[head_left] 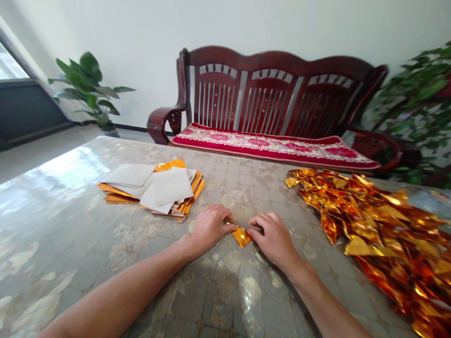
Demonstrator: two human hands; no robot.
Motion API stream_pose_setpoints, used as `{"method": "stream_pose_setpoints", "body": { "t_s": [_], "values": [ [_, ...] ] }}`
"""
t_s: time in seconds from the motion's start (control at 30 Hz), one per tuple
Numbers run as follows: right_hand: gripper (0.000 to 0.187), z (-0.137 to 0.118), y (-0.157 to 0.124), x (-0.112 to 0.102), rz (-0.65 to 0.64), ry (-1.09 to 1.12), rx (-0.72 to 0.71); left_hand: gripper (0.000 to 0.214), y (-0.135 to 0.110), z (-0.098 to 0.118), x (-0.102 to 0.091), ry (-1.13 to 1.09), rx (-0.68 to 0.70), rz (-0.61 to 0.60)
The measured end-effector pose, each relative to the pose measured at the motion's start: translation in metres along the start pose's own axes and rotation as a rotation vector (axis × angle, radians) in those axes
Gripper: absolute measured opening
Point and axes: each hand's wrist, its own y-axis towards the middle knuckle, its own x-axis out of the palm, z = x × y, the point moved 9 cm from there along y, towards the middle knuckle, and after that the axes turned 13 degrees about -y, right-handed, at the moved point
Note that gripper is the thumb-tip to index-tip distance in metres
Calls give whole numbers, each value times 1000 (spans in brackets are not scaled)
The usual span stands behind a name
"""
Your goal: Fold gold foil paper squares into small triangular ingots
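Between my two hands is a small piece of gold foil paper point(242, 237), partly folded, its pointed corner facing me. A thin greyish strip runs along its far side, and I cannot make out whether it is the paper's edge or a separate thing. My left hand point(211, 226) pinches the paper's left end with thumb and fingers. At the other end, my right hand point(274, 235) is closed on it in the same way. Both hands rest low over the patterned tabletop point(155, 281). Fingers hide part of the paper.
A stack of gold-and-white paper sheets point(172, 190) lies left of my hands. On the right spreads a large heap of folded gold foil pieces point(380, 220). Beyond the table stands a dark wooden bench point(268, 103) with a red cushion point(282, 148). Potted plants point(88, 84) flank it.
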Motion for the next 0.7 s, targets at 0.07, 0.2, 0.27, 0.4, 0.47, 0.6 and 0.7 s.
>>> {"method": "stream_pose_setpoints", "body": {
  "t_s": [0.07, 0.2, 0.27, 0.4, 0.47, 0.6, 0.7],
  "values": [
    [4, 0, 1, 1, -7, -10, 18, 16, 1, 0, 3, 12, -4, -15],
    [6, -5, 1, 3, -2, -29, 16, 12, 1, 2, 6, -3, 13, -21],
    [6, -7, 1, 3, 3, -34, 20, 11, 1, 3, 6, -14, 18, -16],
    [6, -6, 1, 3, 9, -35, 33, 10, 1, 4, 5, -14, 19, -14],
    [5, -6, 1, 3, 8, -28, 30, 9, 1, 4, 5, -14, 14, -15],
    [6, -7, 0, 4, 20, -28, 10, 10, 1, 4, 6, -4, 11, -19],
    [4, -11, -2, -1, 75, -60, -19, 12, 1, 3, 6, 12, 7, -24]
  ]
}}
